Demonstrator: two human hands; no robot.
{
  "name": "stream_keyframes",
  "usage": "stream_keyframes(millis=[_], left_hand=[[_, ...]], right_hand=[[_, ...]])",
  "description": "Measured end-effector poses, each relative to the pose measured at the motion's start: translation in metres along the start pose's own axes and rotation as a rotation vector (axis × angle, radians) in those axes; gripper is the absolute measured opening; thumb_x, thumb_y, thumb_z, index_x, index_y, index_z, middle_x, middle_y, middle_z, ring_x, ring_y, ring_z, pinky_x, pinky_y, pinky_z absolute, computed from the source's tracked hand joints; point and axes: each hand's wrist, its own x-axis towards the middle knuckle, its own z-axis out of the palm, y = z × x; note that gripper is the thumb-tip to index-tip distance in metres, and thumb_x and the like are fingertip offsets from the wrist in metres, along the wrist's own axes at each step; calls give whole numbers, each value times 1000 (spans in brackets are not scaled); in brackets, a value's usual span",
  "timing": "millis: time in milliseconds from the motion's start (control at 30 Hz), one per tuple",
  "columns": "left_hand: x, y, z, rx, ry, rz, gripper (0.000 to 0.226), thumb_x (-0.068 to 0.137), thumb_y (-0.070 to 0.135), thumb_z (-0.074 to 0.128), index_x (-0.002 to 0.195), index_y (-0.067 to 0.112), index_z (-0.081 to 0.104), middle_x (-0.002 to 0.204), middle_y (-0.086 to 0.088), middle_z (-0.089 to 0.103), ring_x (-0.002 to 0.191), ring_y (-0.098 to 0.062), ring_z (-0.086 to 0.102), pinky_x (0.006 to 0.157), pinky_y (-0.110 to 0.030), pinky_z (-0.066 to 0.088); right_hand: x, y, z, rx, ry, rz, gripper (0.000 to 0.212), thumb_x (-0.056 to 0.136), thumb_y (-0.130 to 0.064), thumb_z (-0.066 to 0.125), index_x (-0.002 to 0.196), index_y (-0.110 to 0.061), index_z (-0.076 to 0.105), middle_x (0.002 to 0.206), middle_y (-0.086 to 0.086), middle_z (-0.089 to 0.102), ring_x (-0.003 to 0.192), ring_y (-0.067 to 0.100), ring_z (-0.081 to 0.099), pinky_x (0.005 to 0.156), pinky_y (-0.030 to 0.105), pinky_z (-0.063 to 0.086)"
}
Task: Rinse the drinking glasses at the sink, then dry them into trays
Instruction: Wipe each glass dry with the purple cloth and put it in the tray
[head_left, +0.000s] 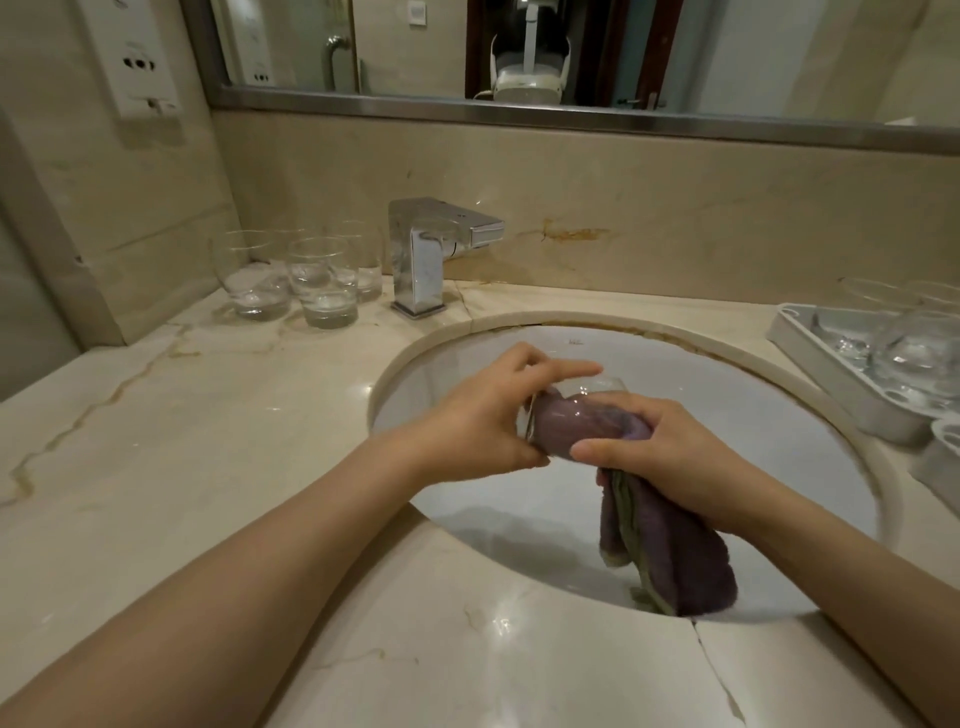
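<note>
Over the round white basin (675, 395), left hand (483, 421) gripping clear glass (571, 410), right hand (670, 457) clutching purple terry cloth (675, 551).

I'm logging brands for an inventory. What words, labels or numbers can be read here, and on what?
None can be read.
Sink: small mark on the back wall, too small to read.
Wall socket panel: faint print, blurred.
Faucet: no readable marking.

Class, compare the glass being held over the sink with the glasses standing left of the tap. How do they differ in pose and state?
The held glass lies on its side over the sink, gripped by the left hand; the glasses by the tap stand upright on the counter, untouched. The held glass has a purple cloth pushed inside by the right hand; the standing ones hold no cloth. All are clear tumblers.
</note>
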Motion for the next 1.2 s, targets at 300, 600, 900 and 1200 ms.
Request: stream_keyframes(millis=[300,600,900,1200], left_hand=[[-2,0,-11,-680,-199,-338,78,72,-7,77,130,38,51,127,-2,57,101,-18,66,78,-27,56],[-4,2,7,296,-21,131,85,80,9,74,142,43,28,118,-6,41,105,-23,49,87,-34,48],[0,5,3,-218,73,-75,95,65,1,84,139,40,39,124,6,48,110,-5,54,88,-19,49],[0,5,-3,-699,-126,-337,83,72,-13,73,134,38,51,130,-1,56,93,-24,70,76,-34,58]], right_hand=[[4,16,-13,-933,64,-621,46,70,-30,72,115,-32,64,120,-8,63,93,20,65,71,36,58],[-3,-1,-7,212,-120,145,32,73,-20,80,104,-19,69,78,2,70,61,12,61,57,23,52],[-6,-8,-6,-181,38,-130,34,76,-16,78,97,-39,65,85,-23,70,72,-2,64,66,11,48],[-1,12,-12,-751,34,-508,45,76,-35,72,120,-35,64,116,-22,60,97,4,62,79,25,54]])
